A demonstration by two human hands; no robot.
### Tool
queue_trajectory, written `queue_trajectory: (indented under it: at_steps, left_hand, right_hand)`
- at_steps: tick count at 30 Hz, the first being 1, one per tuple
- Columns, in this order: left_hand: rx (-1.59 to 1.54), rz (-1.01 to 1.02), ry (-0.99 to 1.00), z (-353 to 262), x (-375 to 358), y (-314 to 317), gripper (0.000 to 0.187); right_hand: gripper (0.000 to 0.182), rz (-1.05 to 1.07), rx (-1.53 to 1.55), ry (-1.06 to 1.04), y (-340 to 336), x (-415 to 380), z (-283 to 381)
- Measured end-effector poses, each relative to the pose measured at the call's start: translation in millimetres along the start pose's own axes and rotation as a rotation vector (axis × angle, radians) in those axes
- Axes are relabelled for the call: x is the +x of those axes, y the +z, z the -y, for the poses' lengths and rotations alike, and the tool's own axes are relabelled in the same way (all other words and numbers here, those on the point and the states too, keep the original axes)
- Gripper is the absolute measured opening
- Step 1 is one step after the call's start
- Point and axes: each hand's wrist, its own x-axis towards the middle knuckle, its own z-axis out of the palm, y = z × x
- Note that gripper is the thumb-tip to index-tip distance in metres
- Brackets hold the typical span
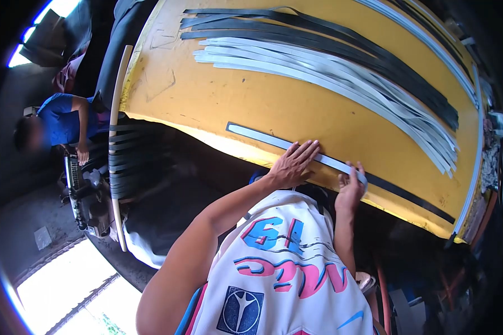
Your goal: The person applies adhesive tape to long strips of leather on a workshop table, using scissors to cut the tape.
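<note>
Along the near edge of the yellow table lies a long black strip (411, 198). A narrower white strip (254, 135) rests on top of its left part, leaving a black border around the left end. My left hand (293, 164) lies flat across both strips, fingers stretched out and pressing on the white one. Just to its right, my right hand (349, 190) has its fingers curled around the white strip where it bends off the black one. What hangs below that hand is hidden.
The yellow table (173, 95) holds a bundle of white strips (324, 75) and a bundle of black strips (318, 36) farther back. Metal rails (430, 42) run along its far right side. Black strips hang over a wooden pole (114, 162) at left, near a person (61, 120) in blue beside a machine.
</note>
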Motion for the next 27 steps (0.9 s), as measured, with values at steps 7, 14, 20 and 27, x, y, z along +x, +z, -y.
queue_trajectory:
  at_steps: [7,14,20,27]
  left_hand:
    - [0.055,0.059,-0.006,3.7,3.3,6.9,0.083]
    - [-0.007,0.061,-0.009,1.5,5.9,1.9,0.075]
    - [-0.196,-0.211,0.107,4.7,28.4,3.9,0.043]
    - [-0.303,-0.293,0.201,12.3,50.4,15.2,0.029]
  right_hand:
    - [0.042,0.081,-0.088,-0.170,-66.5,-7.2,62.0]
    - [0.031,0.074,-0.332,-0.366,-80.2,2.4,51.1]
    - [0.026,0.080,-0.295,-0.383,-73.7,7.7,48.0]
    - [0.026,0.058,-0.249,-0.353,-76.3,8.9,44.8]
